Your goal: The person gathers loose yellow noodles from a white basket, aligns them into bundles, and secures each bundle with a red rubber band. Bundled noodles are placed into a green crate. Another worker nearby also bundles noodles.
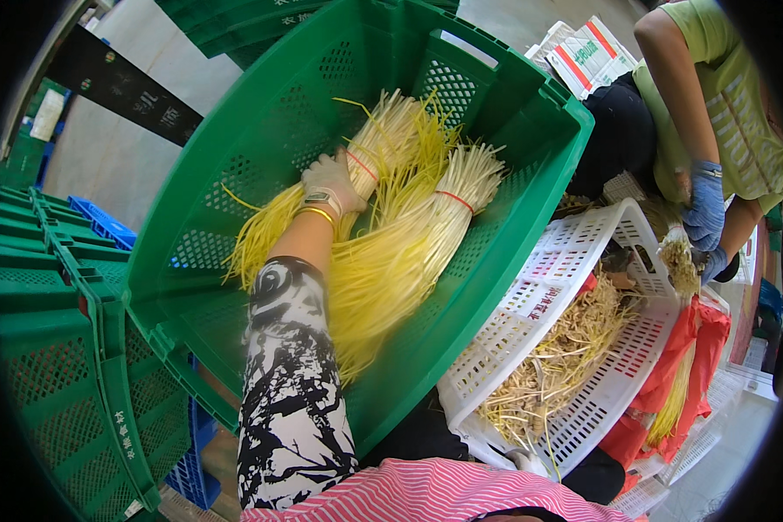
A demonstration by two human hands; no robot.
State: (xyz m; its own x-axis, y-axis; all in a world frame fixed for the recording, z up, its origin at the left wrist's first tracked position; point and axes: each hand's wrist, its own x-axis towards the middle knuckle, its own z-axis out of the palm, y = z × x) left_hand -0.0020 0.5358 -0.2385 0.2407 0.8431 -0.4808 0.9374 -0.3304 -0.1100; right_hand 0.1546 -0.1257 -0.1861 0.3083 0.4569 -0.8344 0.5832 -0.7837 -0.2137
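My left hand (331, 184), in a pale glove with a wristwatch and a yellow bangle at the wrist, grips a bundle of yellow chives (386, 140) tied with a red band. That bundle lies inside a large green plastic crate (235, 124). Beside it rests a second banded bundle of yellow chives (453, 209), its white stems towards the crate's far right corner and its yellow leaves towards me. Low in the picture, my right hand (528, 460) shows only in part, gloved, by the near rim of the white plastic basket (470, 391); its fingers are mostly hidden.
Dry roots and trimmings (554, 352) lie in the tilted white basket. At right, a co-worker's blue-gloved hand (703, 209) holds a bundle by its root end (680, 261), above red cloth or sheeting (672, 385). Stacked green crates (46, 365) stand at left, near blue pallets (192, 470).
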